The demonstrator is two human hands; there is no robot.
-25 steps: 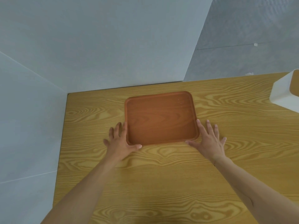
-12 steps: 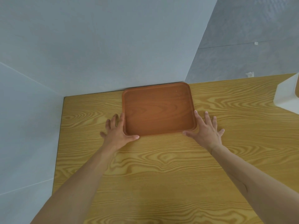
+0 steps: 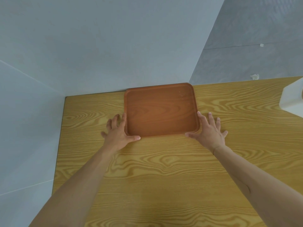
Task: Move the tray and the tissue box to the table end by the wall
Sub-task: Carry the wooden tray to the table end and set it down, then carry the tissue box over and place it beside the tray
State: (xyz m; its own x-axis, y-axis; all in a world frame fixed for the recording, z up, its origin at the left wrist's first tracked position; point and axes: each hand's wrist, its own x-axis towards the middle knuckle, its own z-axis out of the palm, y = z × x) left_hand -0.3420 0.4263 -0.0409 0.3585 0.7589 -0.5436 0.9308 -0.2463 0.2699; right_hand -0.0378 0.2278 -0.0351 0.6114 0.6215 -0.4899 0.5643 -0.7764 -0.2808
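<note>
A reddish-brown wooden tray (image 3: 161,110) lies flat on the yellow wood-grain table (image 3: 164,169), its far edge at the grey wall. My left hand (image 3: 117,131) lies flat on the table at the tray's near left corner, with the thumb along the near edge and the fingers along the left side. At the near right corner my right hand (image 3: 208,130) mirrors it, fingers spread. Both hands touch the tray's rim without closing around it. A white tissue box (image 3: 291,99) stands at the right edge of the view, partly cut off.
The grey wall (image 3: 114,46) runs along the table's far end. The table's left edge (image 3: 61,136) drops to a pale floor. Grey floor shows beyond the table at the upper right.
Both hands have slid the tray away from me across the table until its far edge reached the wall. The hands kept their places at the near corners.
</note>
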